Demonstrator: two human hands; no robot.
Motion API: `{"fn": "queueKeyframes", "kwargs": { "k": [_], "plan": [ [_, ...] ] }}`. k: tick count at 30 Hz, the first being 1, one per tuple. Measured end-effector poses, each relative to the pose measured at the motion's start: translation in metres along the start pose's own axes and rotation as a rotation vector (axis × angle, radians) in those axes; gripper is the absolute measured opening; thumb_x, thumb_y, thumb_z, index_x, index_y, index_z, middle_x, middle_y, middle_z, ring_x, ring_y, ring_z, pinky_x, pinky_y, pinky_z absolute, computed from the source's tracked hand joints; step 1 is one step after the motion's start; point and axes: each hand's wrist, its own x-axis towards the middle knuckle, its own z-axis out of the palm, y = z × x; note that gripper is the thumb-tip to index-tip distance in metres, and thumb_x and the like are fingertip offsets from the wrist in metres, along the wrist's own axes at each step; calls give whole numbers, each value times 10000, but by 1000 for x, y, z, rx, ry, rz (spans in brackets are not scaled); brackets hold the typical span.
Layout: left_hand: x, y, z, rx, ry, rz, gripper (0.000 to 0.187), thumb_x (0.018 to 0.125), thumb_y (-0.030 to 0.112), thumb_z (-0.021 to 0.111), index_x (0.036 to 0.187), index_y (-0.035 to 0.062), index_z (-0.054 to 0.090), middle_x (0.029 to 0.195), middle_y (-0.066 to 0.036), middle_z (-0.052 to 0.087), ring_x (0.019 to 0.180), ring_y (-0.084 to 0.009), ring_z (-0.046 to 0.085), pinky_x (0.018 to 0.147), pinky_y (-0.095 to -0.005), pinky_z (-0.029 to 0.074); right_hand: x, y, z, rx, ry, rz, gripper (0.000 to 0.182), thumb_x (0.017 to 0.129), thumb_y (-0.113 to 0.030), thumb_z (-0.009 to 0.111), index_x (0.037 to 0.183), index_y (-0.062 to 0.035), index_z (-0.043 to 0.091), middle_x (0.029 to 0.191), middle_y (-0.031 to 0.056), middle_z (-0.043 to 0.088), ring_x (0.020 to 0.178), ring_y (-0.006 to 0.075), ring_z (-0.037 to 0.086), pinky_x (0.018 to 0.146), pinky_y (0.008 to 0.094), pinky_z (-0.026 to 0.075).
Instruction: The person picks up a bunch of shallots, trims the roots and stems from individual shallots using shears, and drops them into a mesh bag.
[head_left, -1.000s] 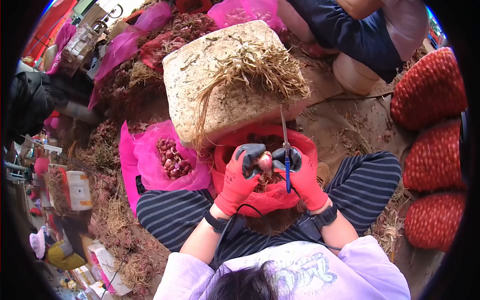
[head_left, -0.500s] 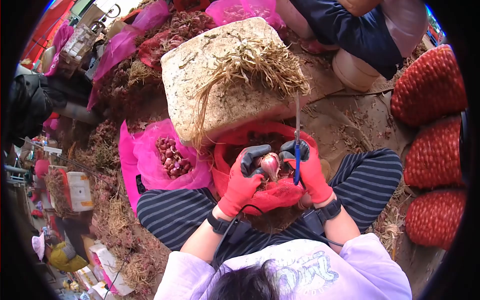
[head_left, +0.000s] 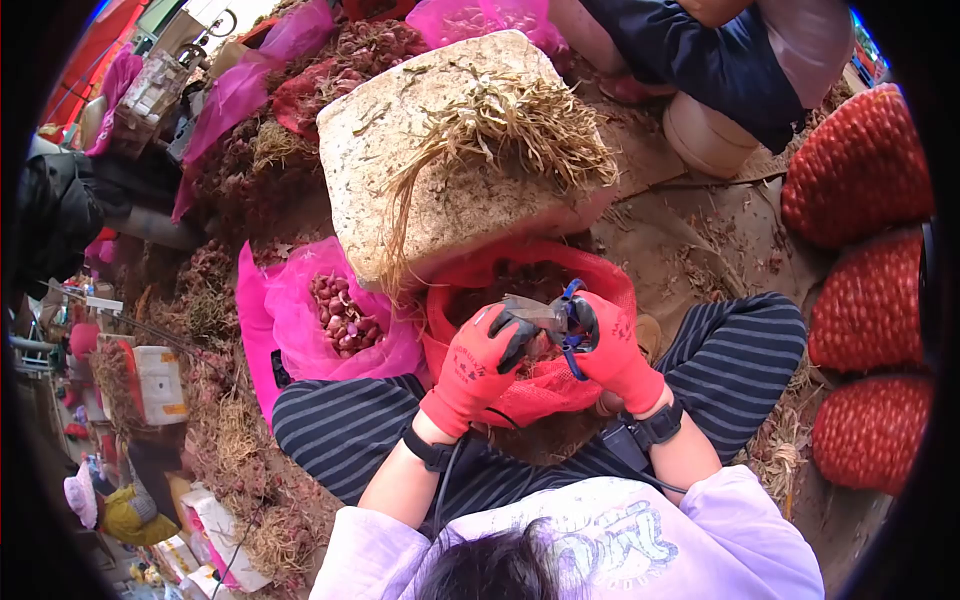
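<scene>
My right hand (head_left: 612,350), in a red glove with dark fingertips, grips blue-handled scissors (head_left: 540,314). Their metal blades point left, across to the fingertips of my left hand (head_left: 478,362). That hand wears a matching glove, and its fingers are curled closed; what lies inside them is hidden. Both hands are above an open red mesh bag (head_left: 600,268) between my legs. To the left, a pink mesh bag (head_left: 392,335) holds a heap of shallots (head_left: 345,315).
A dirty white foam block (head_left: 365,200) stands in front, with dried stalks (head_left: 520,125) on top. Full red mesh sacks (head_left: 858,165) line the right side. Another person (head_left: 690,75) sits beyond, near a pale bucket (head_left: 712,140). Dried plant heaps (head_left: 230,420) cover the left ground.
The scissors have swung from pointing away to pointing left, their blades now at my left fingertips. The shallot that showed between my hands is no longer clearly visible.
</scene>
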Motion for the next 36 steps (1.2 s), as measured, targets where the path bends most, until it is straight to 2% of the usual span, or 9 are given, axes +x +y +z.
{"fn": "queueKeyframes", "kwargs": {
  "k": [4, 6, 10, 13, 22, 27, 28, 33, 36],
  "plan": [
    [0, 2, 3, 24, 2, -1, 446, 627, 6, 651, 1067, 60, 594, 1089, -172, 559, 1014, -368, 551, 849, -439, 480, -5, 4, 13, -110, 169, -61, 261, 736, -48, 651, 981, -26, 562, 829, 148, 592, 758, 330, 596, 705, 355, 479],
    [10, 8, 3, -106, 68, 37, 473, 622, -25, 630, 1086, 57, 596, 1085, -168, 567, 1028, -354, 555, 870, -421, 479, -4, 6, 13, 134, 101, 142, 285, 743, -29, 651, 1011, -19, 554, 866, 125, 607, 779, 265, 609, 725, 339, 483],
    [7, 0, 16, -614, 246, -239, 512, 647, -134, 560, 1134, 21, 591, 1123, -81, 589, 1078, -191, 562, 961, -296, 422, -10, 32, 21, 466, 100, 421, 305, 755, 10, 652, 1044, -12, 555, 911, 64, 630, 824, 147, 602, 759, 298, 489],
    [11, 5, 10, -619, 277, -364, 511, 656, -132, 566, 1146, 10, 585, 1130, -73, 585, 1084, -182, 556, 974, -295, 410, -11, 23, 19, 663, 130, 431, 297, 758, 22, 673, 1034, -23, 573, 891, 36, 636, 820, 127, 597, 772, 279, 491],
    [15, 6, 11, -33, 185, 63, 510, 615, -61, 640, 1101, 91, 608, 1053, -117, 603, 971, -312, 599, 799, -375, 508, 2, 8, 8, 708, 81, 374, 263, 773, -14, 711, 1004, -29, 586, 919, 30, 630, 836, 112, 592, 780, 271, 484],
    [11, 8, 11, 102, 139, 68, 504, 609, -27, 662, 1095, 98, 610, 1033, -104, 613, 963, -313, 602, 794, -381, 511, -4, 4, 13, 209, 144, 202, 218, 813, -35, 658, 1013, -10, 576, 899, 74, 647, 829, 138, 615, 758, 291, 488],
    [10, 8, 12, 70, 148, 78, 499, 612, -32, 662, 1092, 93, 609, 1030, -108, 612, 961, -315, 602, 799, -380, 510, -5, 3, 12, 40, 154, 161, 211, 819, -39, 647, 1014, -5, 573, 897, 83, 650, 822, 144, 620, 752, 295, 489],
    [14, 9, 15, -130, 276, 61, 482, 619, -73, 647, 1078, 68, 605, 1031, -124, 610, 956, -316, 606, 819, -372, 505, -10, 25, 27, 374, 211, 397, 231, 807, -45, 640, 1021, 5, 571, 872, 114, 657, 800, 185, 643, 736, 307, 496],
    [12, 5, 14, -513, 390, -197, 484, 653, -114, 566, 1119, 17, 579, 1081, -90, 612, 1051, -223, 577, 948, -326, 433, -15, 37, 24, 443, 107, 549, 239, 804, -37, 641, 1029, 9, 576, 859, 101, 663, 806, 174, 645, 735, 303, 498]
  ]
}}
